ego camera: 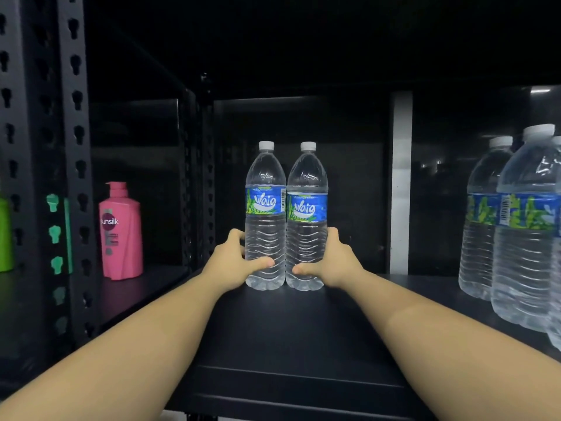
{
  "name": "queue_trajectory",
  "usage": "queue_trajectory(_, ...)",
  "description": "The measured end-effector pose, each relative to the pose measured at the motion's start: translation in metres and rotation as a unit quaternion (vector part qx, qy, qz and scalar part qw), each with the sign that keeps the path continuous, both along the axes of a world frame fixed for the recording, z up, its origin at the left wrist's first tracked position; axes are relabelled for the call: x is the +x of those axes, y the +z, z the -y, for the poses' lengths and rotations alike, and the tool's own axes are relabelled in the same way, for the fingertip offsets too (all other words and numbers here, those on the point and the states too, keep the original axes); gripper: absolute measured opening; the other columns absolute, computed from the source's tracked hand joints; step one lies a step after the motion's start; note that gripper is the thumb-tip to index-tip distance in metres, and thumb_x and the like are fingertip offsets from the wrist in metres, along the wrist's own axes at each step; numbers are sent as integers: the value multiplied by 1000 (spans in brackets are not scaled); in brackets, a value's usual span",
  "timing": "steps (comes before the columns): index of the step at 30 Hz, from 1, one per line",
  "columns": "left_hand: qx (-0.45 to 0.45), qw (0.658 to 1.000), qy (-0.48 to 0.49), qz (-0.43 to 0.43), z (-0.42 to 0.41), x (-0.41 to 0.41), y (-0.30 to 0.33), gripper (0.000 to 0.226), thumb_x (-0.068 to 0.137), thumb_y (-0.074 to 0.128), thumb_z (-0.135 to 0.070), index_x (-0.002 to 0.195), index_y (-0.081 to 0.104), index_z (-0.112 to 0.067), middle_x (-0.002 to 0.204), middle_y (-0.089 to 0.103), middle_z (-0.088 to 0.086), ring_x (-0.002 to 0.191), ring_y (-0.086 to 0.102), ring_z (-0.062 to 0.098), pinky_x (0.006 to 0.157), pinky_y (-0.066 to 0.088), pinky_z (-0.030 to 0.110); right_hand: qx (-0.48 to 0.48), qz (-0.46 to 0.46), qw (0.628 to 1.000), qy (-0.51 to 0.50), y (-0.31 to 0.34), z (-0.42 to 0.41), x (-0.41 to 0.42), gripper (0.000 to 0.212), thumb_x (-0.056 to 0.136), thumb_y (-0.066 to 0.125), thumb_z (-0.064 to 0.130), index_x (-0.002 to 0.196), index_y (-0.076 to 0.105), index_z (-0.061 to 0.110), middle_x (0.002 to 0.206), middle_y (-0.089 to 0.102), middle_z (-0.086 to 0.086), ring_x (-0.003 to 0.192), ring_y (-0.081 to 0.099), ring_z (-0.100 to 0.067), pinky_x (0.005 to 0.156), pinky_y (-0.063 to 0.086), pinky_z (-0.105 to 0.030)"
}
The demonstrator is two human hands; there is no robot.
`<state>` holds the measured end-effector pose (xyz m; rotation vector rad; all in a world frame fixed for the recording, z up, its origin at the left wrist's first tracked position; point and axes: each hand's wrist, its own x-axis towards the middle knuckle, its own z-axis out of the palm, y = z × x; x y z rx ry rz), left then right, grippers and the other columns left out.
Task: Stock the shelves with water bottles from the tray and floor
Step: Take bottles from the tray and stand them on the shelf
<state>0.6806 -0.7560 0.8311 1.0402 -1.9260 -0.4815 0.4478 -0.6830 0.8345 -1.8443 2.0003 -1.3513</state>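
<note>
At the centre of the frame two water bottles stand upright and touching on the black shelf (303, 329): the left hand (233, 258) grips the left bottle (265, 214) low on its body, thumb across the front, and the right hand (329, 259) grips the right bottle (307, 214) the same way. More bottles (516, 226) stand at the right edge. A pink shampoo bottle (121, 232) stands on the next shelf at the left, beyond the perforated posts (77, 165).
</note>
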Motion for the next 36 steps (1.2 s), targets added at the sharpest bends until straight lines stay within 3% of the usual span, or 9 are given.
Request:
queue_trajectory(7,-7,1000,-7,9,6,0,-3,67,80,87,-45,134,50,-29,101,66,-21,97,65,-1,74,45,17,12,-9,1000,26,-2,-1,-3,101,73,91,41,149,27,23,131,61,6,114,54,-17,90,42,-30)
queue_trajectory(11,-13,1000,-10,19,7,-2,-6,70,84,83,-45,144,49,-34,111,67,-23,114,67,9,91,50,27,17,-10,999,32,-2,-3,-3,102,75,90,41,151,25,22,132,61,4,113,54,-16,91,43,-30)
queue_trajectory(14,-14,999,-13,36,6,-3,-5,73,86,80,-45,149,45,-34,127,67,-16,121,64,11,101,49,34,22,-11,999,31,-2,-3,-4,102,76,90,41,151,24,21,130,62,4,110,53,-14,91,43,-29)
queue_trajectory(19,7,998,-2,59,0,0,0,87,84,81,-50,155,35,-28,135,64,-8,124,62,16,101,49,34,36,-10,999,29,5,-11,-2,104,72,92,45,149,28,20,129,59,8,112,54,-14,91,42,-28)
queue_trajectory(22,19,995,4,94,-8,4,7,94,81,82,-54,154,32,-20,141,60,-2,126,61,21,107,50,41,52,-23,998,18,14,-19,-2,100,73,89,54,148,34,17,139,58,4,127,56,-21,94,44,-30)
queue_trajectory(26,29,989,41,137,-29,14,16,109,79,80,-62,158,28,-8,154,49,12,139,52,28,112,46,42,91,-52,994,-15,30,-45,-1,96,79,76,69,144,39,8,141,59,-7,128,58,-27,96,49,-36)
queue_trajectory(30,-12,984,64,163,-73,18,15,81,84,78,-58,145,51,-12,144,59,6,131,57,23,99,46,30,86,-97,992,-9,28,-91,1,62,86,68,70,119,53,19,113,63,5,111,59,-21,85,42,-31)
queue_trajectory(32,-25,981,70,177,-101,20,12,72,82,77,-61,137,59,-17,136,64,2,126,61,21,99,48,32,82,-116,990,-6,23,-117,2,53,87,66,71,110,55,24,98,60,11,102,58,-19,83,43,-32)
queue_trajectory(36,-65,978,81,183,-165,20,7,64,83,73,-65,131,66,-23,130,69,-3,122,63,19,105,49,36,59,-135,989,20,9,-171,8,48,90,62,70,107,61,26,101,64,6,106,64,-22,90,50,-35)
